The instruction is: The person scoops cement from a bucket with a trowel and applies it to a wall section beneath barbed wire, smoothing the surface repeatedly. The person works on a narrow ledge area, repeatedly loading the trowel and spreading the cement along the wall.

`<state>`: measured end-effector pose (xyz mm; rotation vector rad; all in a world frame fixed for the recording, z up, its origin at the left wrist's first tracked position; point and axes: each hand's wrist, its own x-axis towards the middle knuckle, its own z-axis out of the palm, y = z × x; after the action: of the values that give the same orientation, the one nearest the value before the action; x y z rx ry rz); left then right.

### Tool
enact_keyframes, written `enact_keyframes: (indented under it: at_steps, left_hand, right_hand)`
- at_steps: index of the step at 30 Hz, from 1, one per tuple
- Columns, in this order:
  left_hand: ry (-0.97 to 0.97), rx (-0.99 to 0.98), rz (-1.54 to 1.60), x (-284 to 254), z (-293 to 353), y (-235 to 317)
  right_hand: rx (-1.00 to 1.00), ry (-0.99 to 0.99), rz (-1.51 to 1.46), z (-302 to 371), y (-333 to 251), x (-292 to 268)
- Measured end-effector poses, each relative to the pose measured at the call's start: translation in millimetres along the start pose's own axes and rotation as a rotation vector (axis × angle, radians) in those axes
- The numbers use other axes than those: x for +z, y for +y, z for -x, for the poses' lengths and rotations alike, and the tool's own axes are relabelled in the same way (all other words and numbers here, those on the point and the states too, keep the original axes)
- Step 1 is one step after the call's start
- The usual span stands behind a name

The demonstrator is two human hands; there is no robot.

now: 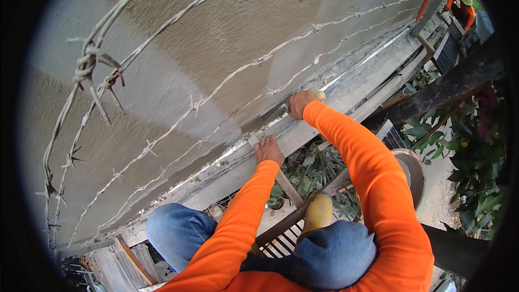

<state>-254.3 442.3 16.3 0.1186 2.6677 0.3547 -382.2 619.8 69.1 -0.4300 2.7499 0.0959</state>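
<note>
Risk of scratches if slipping toward barbed wire, with right hand curled round wooden handle, left hand of unclear grip.

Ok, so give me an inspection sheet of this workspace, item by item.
Surface: narrow grey ledge along a rough wall with brown and paler patches.
Job's things: wooden-handled tool at the ledge; its working end is hard to make out.
Clutter: red-handled tool at upper right; round bucket below the right arm.
Hands: right hand closed around the wooden-handled tool; left hand at the ledge's edge, grip unclear.
Cables: nothing seen; barbed wire runs in front of the wall.
Surroundings: leafy plants at right; another person in orange, upper right.
</note>
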Motion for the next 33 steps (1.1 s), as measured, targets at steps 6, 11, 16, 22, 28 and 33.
enact_keyframes:
  at_steps: [6,11,16,22,28,33]
  left_hand:
    - [-0.023,0.003,-0.012,-1.6,-0.3,0.1]
    - [0.025,0.002,-0.044,0.1,0.7,1.9]
    - [-0.008,-0.006,-0.022,1.6,-2.7,-0.3]
    - [0.062,-0.006,-0.020,7.6,-9.5,-5.0]
    - [0.168,0.007,-0.077,17.9,-11.9,-4.9]
    - [0.233,-0.002,-0.064,20.5,-13.3,0.0]
  right_hand:
    - [-0.083,0.021,-0.146,-5.1,-5.9,1.1]
    - [-0.061,0.001,-0.345,0.4,-1.3,-4.7]
    - [-0.037,-0.033,-0.430,19.7,14.9,-19.4]
    - [0.076,0.009,-0.527,124.1,62.8,-86.3]
    - [0.340,0.114,-0.399,379.2,131.9,-149.6]
    - [0.709,0.103,0.098,534.7,131.5,-84.6]
